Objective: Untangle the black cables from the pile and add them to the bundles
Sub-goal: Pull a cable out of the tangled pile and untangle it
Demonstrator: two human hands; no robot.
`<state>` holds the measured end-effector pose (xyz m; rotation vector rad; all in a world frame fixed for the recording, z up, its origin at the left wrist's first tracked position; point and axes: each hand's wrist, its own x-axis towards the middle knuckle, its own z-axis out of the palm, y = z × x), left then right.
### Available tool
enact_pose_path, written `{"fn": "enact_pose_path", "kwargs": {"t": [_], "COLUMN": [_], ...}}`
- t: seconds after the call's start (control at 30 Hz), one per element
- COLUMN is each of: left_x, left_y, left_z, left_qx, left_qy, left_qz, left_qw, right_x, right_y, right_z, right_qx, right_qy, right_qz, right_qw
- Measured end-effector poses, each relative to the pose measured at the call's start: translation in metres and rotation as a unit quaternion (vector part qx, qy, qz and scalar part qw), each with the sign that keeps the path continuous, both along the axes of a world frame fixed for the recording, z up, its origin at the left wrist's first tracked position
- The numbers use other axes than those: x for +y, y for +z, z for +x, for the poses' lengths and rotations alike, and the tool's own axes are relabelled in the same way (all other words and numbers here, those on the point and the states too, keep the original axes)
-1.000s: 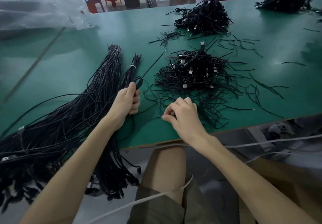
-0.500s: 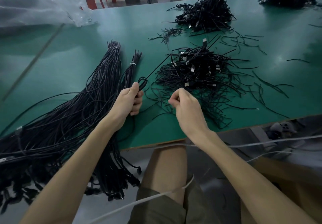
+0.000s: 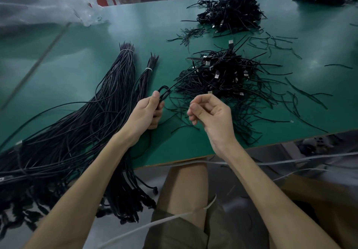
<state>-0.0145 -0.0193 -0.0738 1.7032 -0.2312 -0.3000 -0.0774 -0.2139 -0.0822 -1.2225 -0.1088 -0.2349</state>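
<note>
now: left hand (image 3: 149,113) grips a looped black cable (image 3: 162,97) running into the tangled pile (image 3: 222,74); right hand (image 3: 213,116) just beside it, fingers curled, contents unclear. tied bundles (image 3: 120,85) lie left on the green table (image 3: 174,148).

R hand (image 3: 211,116) has lifted off the green tabletop (image 3: 77,64) & rolled over: knuckles-up 1 s ago, palm now faces the cam, fingers loosely curled. L hand (image 3: 147,113) has twisted slightly, so its thin black cable loop (image 3: 163,92) sticks up past the thumb, w/ the strand pulled straighter toward the tangled pile of black USB cables (image 3: 222,74).
</note>
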Motion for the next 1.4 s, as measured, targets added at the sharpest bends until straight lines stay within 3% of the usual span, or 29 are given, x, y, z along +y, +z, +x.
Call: {"fn": "enact_pose_path", "kwargs": {"t": [0.5,0.77,0.97,1.4], "left_x": [-0.007,-0.007,-0.008,-0.008], "left_y": [0.000,0.003,0.004,0.003], "left_z": [-0.005,-0.008,-0.010,-0.009], "left_qx": [-0.024,-0.014,-0.019,-0.037], "left_qy": [-0.029,-0.006,-0.023,-0.012], "left_qz": [0.033,0.008,0.021,0.050], "left_qw": [0.999,1.000,0.999,0.998], "right_x": [0.044,0.042,0.046,0.047], "right_y": [-0.013,-0.011,-0.016,-0.016], "right_z": [0.009,0.005,0.007,0.007], "right_qx": [0.056,0.023,0.032,0.064], "right_qy": [-0.050,-0.023,-0.059,-0.057], "right_qz": [0.034,0.076,0.005,-0.011], "right_qw": [0.997,0.997,0.998,0.996]}}
